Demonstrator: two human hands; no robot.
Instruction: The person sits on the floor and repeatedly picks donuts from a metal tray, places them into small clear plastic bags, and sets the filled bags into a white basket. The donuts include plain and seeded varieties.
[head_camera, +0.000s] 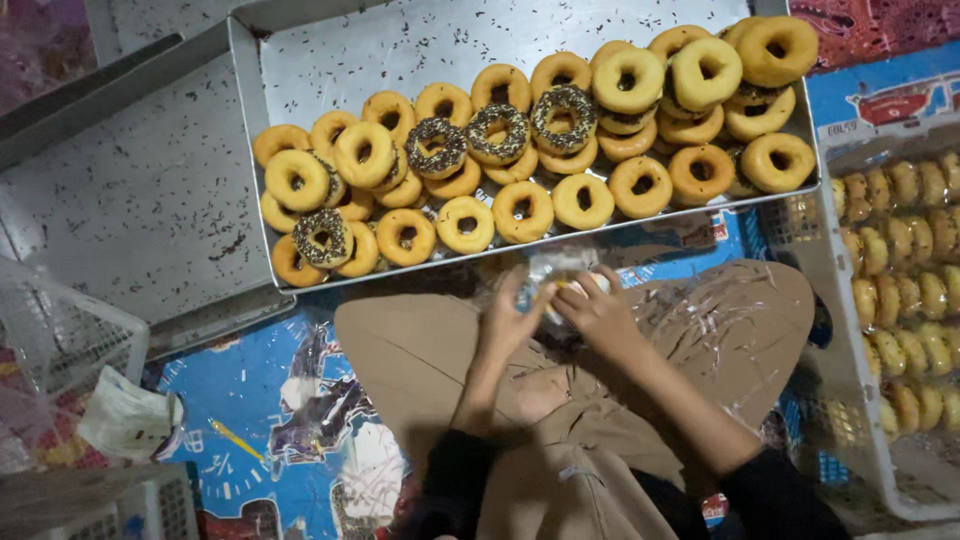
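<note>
A person sits cross-legged on the floor, seen from above. Both hands meet in the middle of the frame, just above the knees in tan trousers (700, 330). The left hand (512, 318) and the right hand (600, 312) are close together, and both are closed around a donut in a clear plastic wrapper (562, 285). The wrapper is a bit blurred, so only a little yellow shows between the fingers.

Just above the hands lies a big metal tray (330, 60). It fills the upper middle of the frame. Many donuts sit on it in rows, some stacked on top of others. Most are plain yellow donuts (640, 186). A few are donuts with dark sprinkles (437, 146), near the middle of the tray and one at its lower left.

At the right edge of the frame stands a white plastic crate (838, 330). It holds rows of wrapped donuts (905, 290) packed side by side.

At the lower left is another white basket (70, 335), and a crumpled white bag (130, 415) lies next to it. Under the person is a blue picture mat (240, 400). The upper left of the frame shows a grey speckled floor (140, 200).
</note>
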